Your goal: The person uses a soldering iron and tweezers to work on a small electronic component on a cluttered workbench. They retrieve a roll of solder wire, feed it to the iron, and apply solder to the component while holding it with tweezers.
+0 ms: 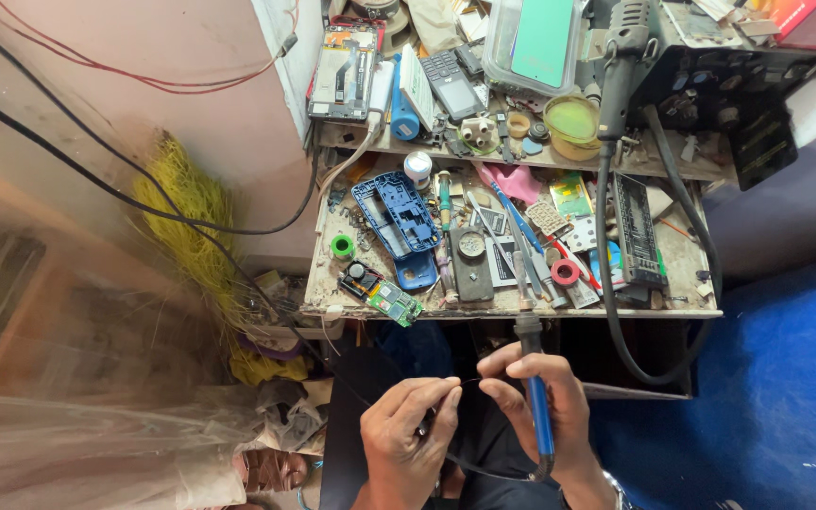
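Head view: below the table [512, 310] we pinch a thin wire [469, 381] between left hand [408, 439] and right hand [540, 397], whose grip is clamped on the soldering iron [535, 401], tip needing steadying.

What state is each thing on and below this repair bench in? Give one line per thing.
Left hand: pinching a thin black wire.
Right hand: gripping the blue-handled soldering iron, tip up.
Blue phone frame: stripped, lying open.
Green circuit board: bare, at the bench edge.
Clear plastic box: lid shut.
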